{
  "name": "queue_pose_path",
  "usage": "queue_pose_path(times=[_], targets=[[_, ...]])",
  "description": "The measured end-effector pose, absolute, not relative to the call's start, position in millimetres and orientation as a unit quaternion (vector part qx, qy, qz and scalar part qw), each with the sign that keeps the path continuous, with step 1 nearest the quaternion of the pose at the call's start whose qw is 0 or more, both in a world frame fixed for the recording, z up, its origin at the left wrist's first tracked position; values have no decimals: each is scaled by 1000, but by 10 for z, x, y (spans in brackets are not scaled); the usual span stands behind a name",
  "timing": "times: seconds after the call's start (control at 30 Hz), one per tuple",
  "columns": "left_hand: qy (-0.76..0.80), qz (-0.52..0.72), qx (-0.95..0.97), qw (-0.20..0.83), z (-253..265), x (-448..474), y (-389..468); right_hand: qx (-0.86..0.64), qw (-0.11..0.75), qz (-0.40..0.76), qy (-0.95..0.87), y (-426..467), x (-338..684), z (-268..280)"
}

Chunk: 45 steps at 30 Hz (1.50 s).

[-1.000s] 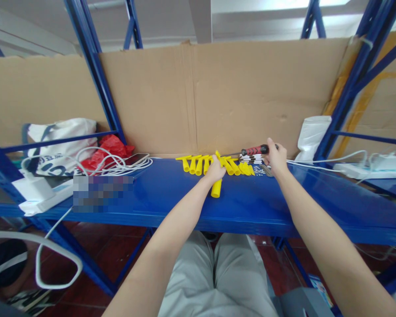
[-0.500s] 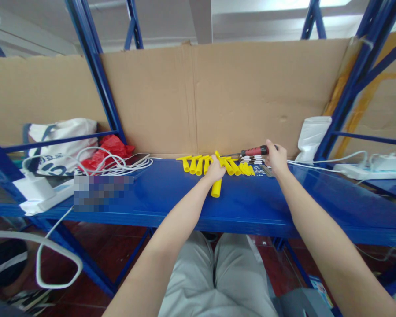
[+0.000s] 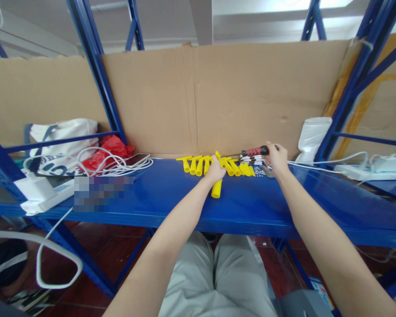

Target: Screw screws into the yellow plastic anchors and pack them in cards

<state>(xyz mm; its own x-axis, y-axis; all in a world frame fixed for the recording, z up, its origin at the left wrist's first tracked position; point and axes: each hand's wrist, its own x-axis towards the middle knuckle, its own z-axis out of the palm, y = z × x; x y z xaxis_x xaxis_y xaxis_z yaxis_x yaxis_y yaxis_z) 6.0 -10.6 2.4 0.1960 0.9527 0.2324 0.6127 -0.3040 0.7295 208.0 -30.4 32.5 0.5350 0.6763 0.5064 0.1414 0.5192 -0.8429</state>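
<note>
screwdriver (image 3: 254,151) with a red and black handle is nearly level in the right hand (image 3: 277,159), whose fingers are closed around the handle end. its thin shaft points left, to the upper part of a yellow plastic piece (image 3: 216,188), which looks t-shaped. the left hand (image 3: 215,169) holds this piece in a narrow grip over the blue desk (image 3: 151,185), with the round tube end directed toward the near edge. whether the tip really makes contact, i cannot tell. in my judgement, the work on this piece is in the middle and not complete, because the tool is at its head. to both sides lie more yellow tube pieces (image 3: 193,167) in a row; which of them are finished, the view does not show. small flat yellow parts (image 3: 246,170), dark-marked white sticks (image 3: 256,160) and tiny pale bits (image 3: 259,171) lie to the right, apparently unused, so some work seems left.
</note>
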Motion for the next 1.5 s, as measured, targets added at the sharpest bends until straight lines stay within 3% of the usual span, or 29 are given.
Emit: queue_pose_path(times=[0.77,1.5], targets=[[531,347,734,244,22,62,-93,-441,749,140,-474,-254,2114,295],[530,339,742,232,40,66,-123,-463,745,172,-449,-333,2048,352]])
